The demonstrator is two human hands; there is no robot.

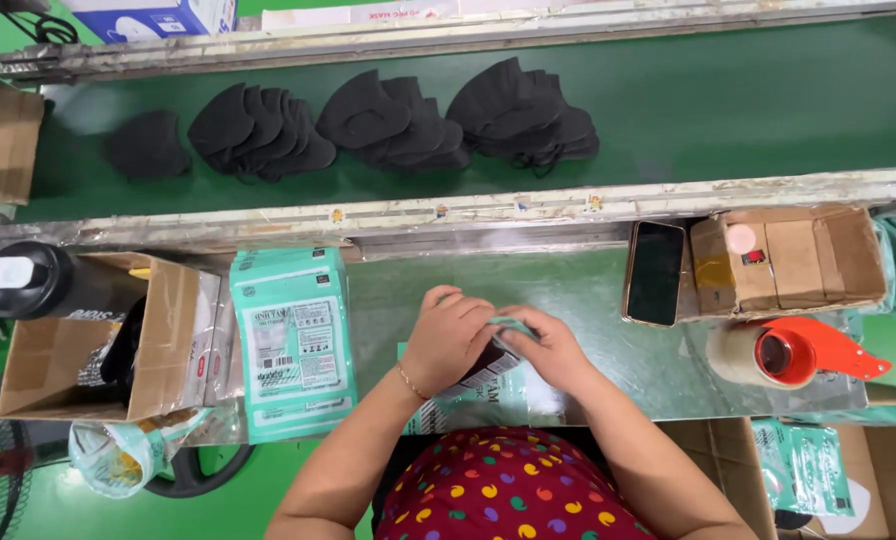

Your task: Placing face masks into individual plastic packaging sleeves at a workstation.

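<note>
Left hand (448,338) and right hand (548,345) grip a mint-green packet (493,362) between them.

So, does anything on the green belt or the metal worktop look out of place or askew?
Little stands out. On the green conveyor belt, one black face mask lies alone, apart from the three overlapping stacks. Both hands hold a teal packet squarely on the metal worktop.

a teal mask packet (496,352) is gripped by the left hand (446,338) and right hand (553,345) on the steel bench (588,300); black masks (388,125) are laid on the green belt (748,100).
</note>
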